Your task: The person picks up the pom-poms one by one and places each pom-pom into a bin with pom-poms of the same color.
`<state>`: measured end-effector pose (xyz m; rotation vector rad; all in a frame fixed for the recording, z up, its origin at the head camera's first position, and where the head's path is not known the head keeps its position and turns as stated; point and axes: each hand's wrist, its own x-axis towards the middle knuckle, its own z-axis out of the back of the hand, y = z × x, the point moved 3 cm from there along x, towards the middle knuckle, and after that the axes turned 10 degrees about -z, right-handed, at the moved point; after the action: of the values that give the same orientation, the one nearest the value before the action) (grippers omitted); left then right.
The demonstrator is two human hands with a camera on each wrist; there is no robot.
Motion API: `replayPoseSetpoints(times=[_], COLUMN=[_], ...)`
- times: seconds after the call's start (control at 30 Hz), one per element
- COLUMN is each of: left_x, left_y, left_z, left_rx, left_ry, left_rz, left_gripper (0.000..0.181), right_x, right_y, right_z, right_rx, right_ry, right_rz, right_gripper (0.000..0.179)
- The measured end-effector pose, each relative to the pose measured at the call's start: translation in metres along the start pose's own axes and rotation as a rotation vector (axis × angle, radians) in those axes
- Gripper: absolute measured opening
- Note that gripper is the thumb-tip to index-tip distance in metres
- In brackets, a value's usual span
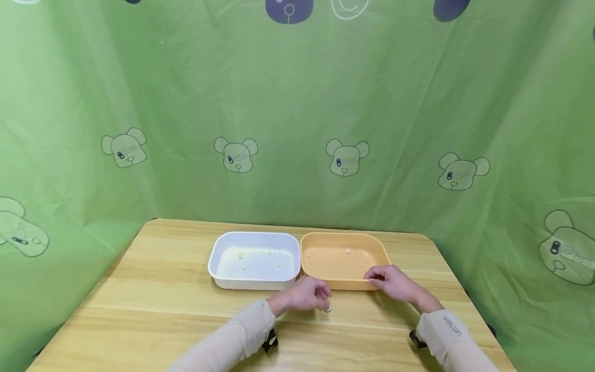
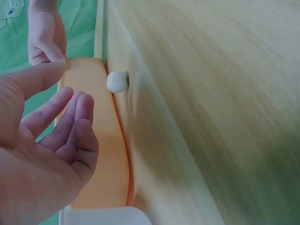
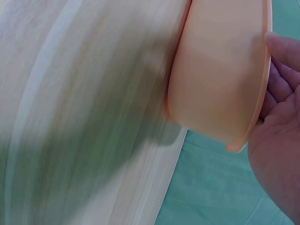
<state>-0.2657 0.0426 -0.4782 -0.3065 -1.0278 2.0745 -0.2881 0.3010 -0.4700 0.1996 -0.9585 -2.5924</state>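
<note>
A small white ball [image 2: 117, 81] shows just past the fingertips of my left hand [image 1: 307, 294], in front of the orange tray [image 1: 341, 284]. In the left wrist view a gap separates the ball from the loosely bent fingers and the thumb [image 2: 42, 79]. My right hand [image 1: 395, 283] grips the tray's near right corner. Its thumb [image 3: 283, 47] lies on the rim, and the other fingers curl inside behind the wall, partly hidden. Inside that tray lie two small white pieces, one toward the back [image 1: 347, 251] and one at the left [image 1: 308, 256].
A white tray [image 1: 255, 284] stands directly left of the orange one, with several small yellowish pieces in it. Both trays are on a wooden table [image 1: 153, 289]. Green printed cloth [image 1: 288, 196] hangs behind and at both sides.
</note>
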Motion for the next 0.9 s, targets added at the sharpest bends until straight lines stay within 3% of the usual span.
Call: replayPoseSetpoints(times=[0.2,0.5,0.9], left_x=[0.004,0.005,0.006], left_y=[0.001,0.004,0.012], left_z=[-0.005,-0.014,-0.017], left_rx=[0.052,0.041,0.192], left_ry=[0.023,0.033,0.002], left_rz=[-0.001,0.057,0.019], left_gripper=[0.024,0.024,0.014], right_x=[0.001,0.0,0.0], right_y=[-0.002,-0.001,0.001], right_z=[0.0,0.0,0.0], right_rx=[-0.014,-0.015,-0.016], right_ry=[0.0,0.006,0.014], right_rz=[-0.021,-0.026,-0.035], right_gripper=[0.01,0.012,0.011])
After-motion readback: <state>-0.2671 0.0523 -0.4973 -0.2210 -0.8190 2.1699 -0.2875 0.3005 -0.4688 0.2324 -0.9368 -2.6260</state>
